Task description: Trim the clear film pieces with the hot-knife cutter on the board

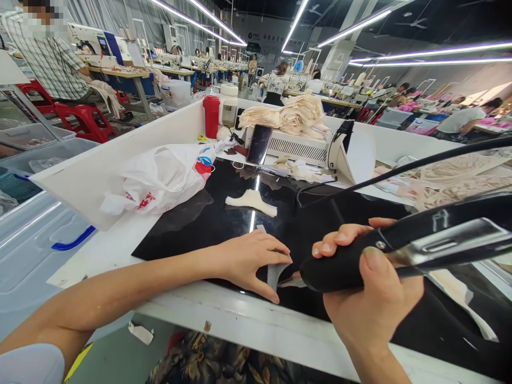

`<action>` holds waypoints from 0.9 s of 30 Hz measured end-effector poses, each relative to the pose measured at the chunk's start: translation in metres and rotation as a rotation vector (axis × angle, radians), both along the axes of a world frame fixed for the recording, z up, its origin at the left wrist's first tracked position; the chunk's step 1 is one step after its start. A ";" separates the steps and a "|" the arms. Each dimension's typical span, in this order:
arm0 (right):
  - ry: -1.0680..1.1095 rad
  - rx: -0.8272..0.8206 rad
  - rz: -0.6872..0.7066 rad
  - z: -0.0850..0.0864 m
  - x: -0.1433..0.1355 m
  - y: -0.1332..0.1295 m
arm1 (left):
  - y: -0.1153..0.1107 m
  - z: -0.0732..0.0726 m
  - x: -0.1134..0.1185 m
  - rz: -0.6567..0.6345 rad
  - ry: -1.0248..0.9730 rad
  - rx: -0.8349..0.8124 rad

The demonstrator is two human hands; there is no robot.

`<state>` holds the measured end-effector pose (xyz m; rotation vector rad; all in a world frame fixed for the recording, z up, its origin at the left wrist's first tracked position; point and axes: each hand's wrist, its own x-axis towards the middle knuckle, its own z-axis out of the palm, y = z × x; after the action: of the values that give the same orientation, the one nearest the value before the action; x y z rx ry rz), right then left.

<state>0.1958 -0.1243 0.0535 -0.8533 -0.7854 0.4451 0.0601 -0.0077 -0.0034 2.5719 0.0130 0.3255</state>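
Observation:
My left hand [252, 261] lies over the black table mat [192, 229], thumb and fingers spread. Its fingertips touch a small pale fabric piece [274, 274]. My right hand [374, 298] is wrapped around a thick black handheld tool [340, 269] with a long silver metal part along its side. The tool's narrow tip is close to the fabric piece; whether they touch I cannot tell. Further back on the mat lies a cream, curved fabric piece [252, 200]. Another pale strip [456, 293] lies to the right, partly behind the tool.
A white plastic bag [160, 176] sits on the left. At the back are a phone [260, 144], a red cup [211, 116] and stacked cream fabric [292, 114] on a white vented box [298, 146]. A black cable [400, 166] crosses the right side. Other people sit at sewing stations beyond.

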 end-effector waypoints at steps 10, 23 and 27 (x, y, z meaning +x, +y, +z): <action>-0.019 -0.020 0.026 -0.003 -0.005 -0.008 | -0.001 0.000 0.000 0.003 -0.012 0.014; 0.018 -0.056 -0.033 0.000 0.003 -0.011 | 0.001 -0.009 0.002 -0.002 -0.077 0.021; 0.054 -0.071 -0.034 -0.007 0.014 -0.014 | 0.003 -0.011 0.004 0.028 -0.115 0.009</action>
<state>0.2098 -0.1380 0.0463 -0.9159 -0.7078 0.4666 0.0637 -0.0045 -0.0143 2.5595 0.0063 0.4840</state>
